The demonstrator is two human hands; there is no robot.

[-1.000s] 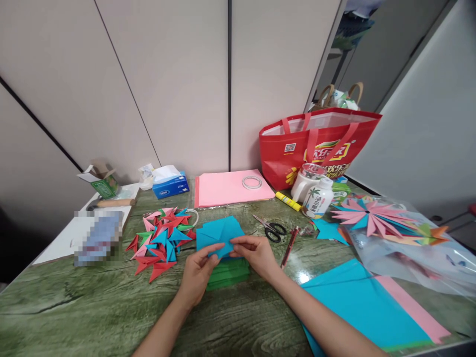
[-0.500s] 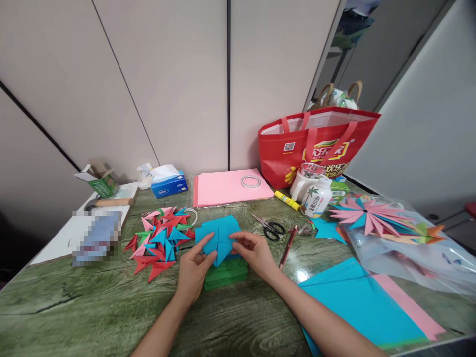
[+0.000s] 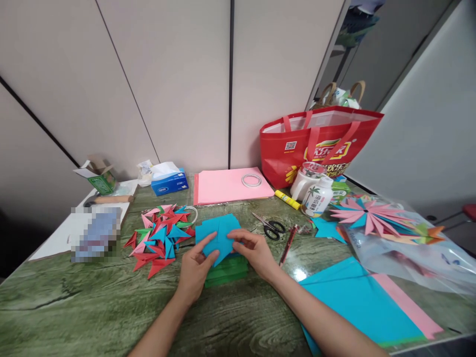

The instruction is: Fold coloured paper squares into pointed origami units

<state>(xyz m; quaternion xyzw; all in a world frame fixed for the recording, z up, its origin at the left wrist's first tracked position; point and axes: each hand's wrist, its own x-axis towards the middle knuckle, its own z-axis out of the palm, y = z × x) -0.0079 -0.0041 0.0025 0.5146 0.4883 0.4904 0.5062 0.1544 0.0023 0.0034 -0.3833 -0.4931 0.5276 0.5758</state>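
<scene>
A folded blue paper (image 3: pixel 223 241) with a point toward me is between my hands, above a stack of blue and green paper (image 3: pixel 226 271). My left hand (image 3: pixel 196 265) pinches its left side between thumb and fingers. My right hand (image 3: pixel 253 249) grips the right side, with the fingertips on its edge. To the left lies a pile of folded red, pink, blue and green pieces (image 3: pixel 163 238). Black-handled scissors (image 3: pixel 271 228) and a dark red pen (image 3: pixel 288 245) lie to the right of my hands.
Pink sheets (image 3: pixel 226 186) lie at the back beside a blue tissue box (image 3: pixel 170 183). A red bag (image 3: pixel 277 158), a white bottle (image 3: pixel 317 197) and a yellow glue stick (image 3: pixel 287 199) stand or lie back right. Large blue sheets (image 3: pixel 360 302) are at front right.
The fingers have shifted slightly on the folded blue paper, and its folded flaps look flatter. The view has moved a little.
</scene>
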